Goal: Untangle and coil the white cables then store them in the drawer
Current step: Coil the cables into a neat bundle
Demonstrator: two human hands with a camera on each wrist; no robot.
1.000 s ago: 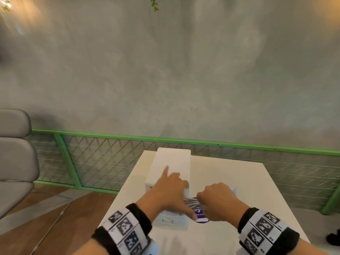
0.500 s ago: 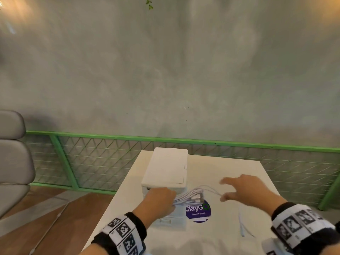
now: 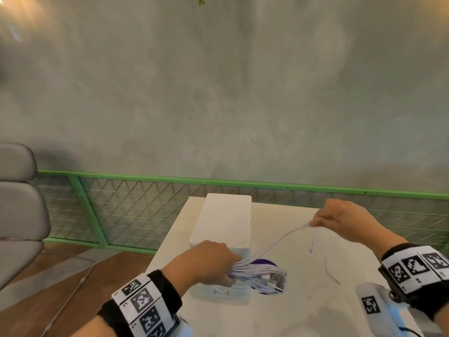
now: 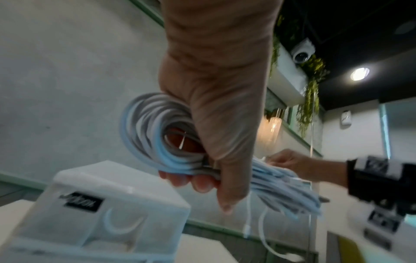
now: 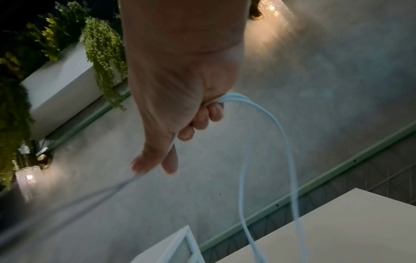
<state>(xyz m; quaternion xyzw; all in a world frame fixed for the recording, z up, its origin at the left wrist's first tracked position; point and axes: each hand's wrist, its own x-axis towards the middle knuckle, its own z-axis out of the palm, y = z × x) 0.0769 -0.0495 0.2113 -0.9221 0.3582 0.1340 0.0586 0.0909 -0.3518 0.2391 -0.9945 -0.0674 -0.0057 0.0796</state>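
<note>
Head view shows the left hand (image 3: 206, 262) gripping a coiled bundle of white cables (image 3: 261, 278) just in front of the white drawer box (image 3: 222, 222) on the pale desk (image 3: 303, 310) — its grip is wrapped tight around the loops, whose connector ends stick out to the right over a purple sticker (image 3: 264, 262). From the bundle a loose strand (image 3: 279, 244) runs up and right to the right hand (image 3: 340, 218), which pinches it above the desk, its grip narrow on the cable; the slack end hangs down from that hand (blurred in places). Left wrist view shows the fingers (image 4: 198, 183) curled under the coil, above the box's translucent drawer front (image 4: 108, 226). A green railing (image 3: 243, 182) stands behind the desk, and a grey chair (image 3: 17, 210) is at far left.
</note>
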